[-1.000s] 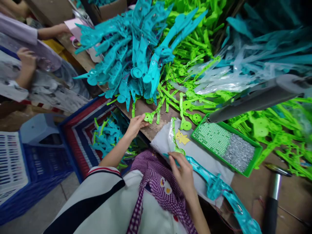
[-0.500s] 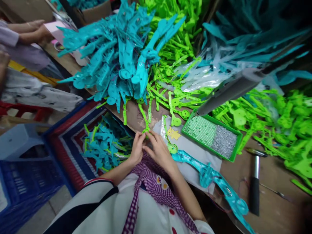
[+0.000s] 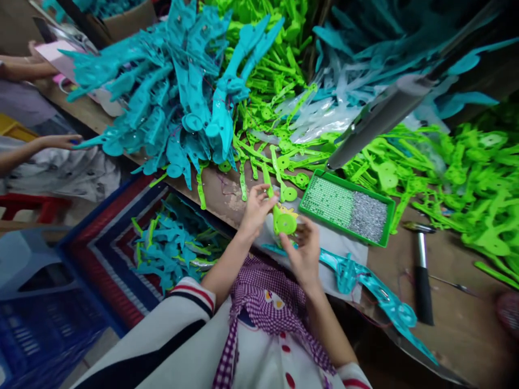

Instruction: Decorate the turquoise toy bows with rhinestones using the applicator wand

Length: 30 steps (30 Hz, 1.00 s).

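Observation:
A bright green plastic piece [image 3: 284,222], a flat stem with a round disc at its near end, is held between my two hands above a pale cloth. My left hand [image 3: 256,209] pinches its stem with thumb and fingers. The thumb of my right hand [image 3: 304,251] rests on the disc's near edge, with the fingers curled around its right side. Just beyond my hands lies a long blue plastic part [image 3: 373,289], stretching right along the bench edge; its left end passes behind my right hand. A yellow cartoon print on the cloth is partly covered.
A green tray [image 3: 387,227] of small metal pieces lies right of my hands, then a hammer [image 3: 424,281]. Blue parts [image 3: 174,92] pile at left, green parts [image 3: 389,173] behind. A grey rod [image 3: 365,127] slants overhead. Another person's hand [image 3: 59,141] is at left.
Both hands have moved right from the bench edge to over the cloth, bringing up a green disc piece. At left, another person's hand has reached to the tip of the blue pile.

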{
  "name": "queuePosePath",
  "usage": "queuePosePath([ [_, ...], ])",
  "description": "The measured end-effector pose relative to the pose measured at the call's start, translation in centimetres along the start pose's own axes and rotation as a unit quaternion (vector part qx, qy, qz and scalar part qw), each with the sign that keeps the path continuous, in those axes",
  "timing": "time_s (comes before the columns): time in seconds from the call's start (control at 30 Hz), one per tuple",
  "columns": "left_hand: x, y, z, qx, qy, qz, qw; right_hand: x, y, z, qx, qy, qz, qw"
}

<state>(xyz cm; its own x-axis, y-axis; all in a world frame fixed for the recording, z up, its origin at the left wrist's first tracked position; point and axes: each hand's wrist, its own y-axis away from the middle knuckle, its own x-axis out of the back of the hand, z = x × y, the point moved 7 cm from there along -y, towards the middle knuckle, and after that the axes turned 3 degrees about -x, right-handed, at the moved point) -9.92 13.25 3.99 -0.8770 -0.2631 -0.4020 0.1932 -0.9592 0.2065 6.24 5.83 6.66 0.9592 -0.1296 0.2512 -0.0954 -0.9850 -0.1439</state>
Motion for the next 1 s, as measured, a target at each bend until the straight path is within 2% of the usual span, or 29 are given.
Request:
queuePosePath([
  [0.07, -1.0, -0.3, -0.5, -0.006, -0.013, -0.023, 1.000, 1.5, -0.6, -0.9, 0.095, 0.109, -0.002, 0.990],
  [0.13, -1.2, 0.6, -1.4, 0.020, -0.030, -0.056, 0.998, 1.3, -0.1, -1.6, 0.183, 0.187, -0.094, 0.961],
  [0.2, -0.6, 2.0, -2.4, 0.057, -0.043, -0.080, 0.994, 0.9, 1.2, -1.8, 0.224, 0.206, -0.184, 0.935],
  [0.27, 0.4, 3.5, -3.0, 0.076, -0.055, -0.088, 0.992, 1.0, 2.5, -1.8, 0.224, 0.194, -0.213, 0.931],
  [0.37, 1.2, 4.5, -3.4, 0.057, -0.088, -0.097, 0.990, 1.4, 3.3, -1.7, 0.203, 0.175, -0.198, 0.943],
  [0.43, 1.5, 4.1, -3.1, 0.007, -0.138, -0.084, 0.987, 1.4, 2.9, -1.4, 0.188, 0.161, -0.196, 0.949],
  [0.5, 2.1, 3.2, -2.0, -0.073, -0.207, -0.049, 0.974, 1.1, 2.0, -0.7, 0.174, 0.148, -0.204, 0.952],
  [0.57, 2.6, 2.2, -0.6, -0.152, -0.274, -0.021, 0.949, 0.6, 1.2, 0.2, 0.165, 0.141, -0.221, 0.951],
  [0.67, 3.0, 0.8, 0.6, -0.222, -0.349, -0.029, 0.910, -0.1, 0.8, 1.4, 0.156, 0.146, -0.249, 0.945],
  [0.8, 3.1, -0.5, -0.1, -0.242, -0.411, -0.064, 0.877, -0.1, 0.9, 2.2, 0.141, 0.153, -0.250, 0.946],
  [1.0, 2.5, -1.0, -1.8, -0.238, -0.446, -0.089, 0.858, 0.2, 0.8, 2.1, 0.131, 0.163, -0.263, 0.942],
])
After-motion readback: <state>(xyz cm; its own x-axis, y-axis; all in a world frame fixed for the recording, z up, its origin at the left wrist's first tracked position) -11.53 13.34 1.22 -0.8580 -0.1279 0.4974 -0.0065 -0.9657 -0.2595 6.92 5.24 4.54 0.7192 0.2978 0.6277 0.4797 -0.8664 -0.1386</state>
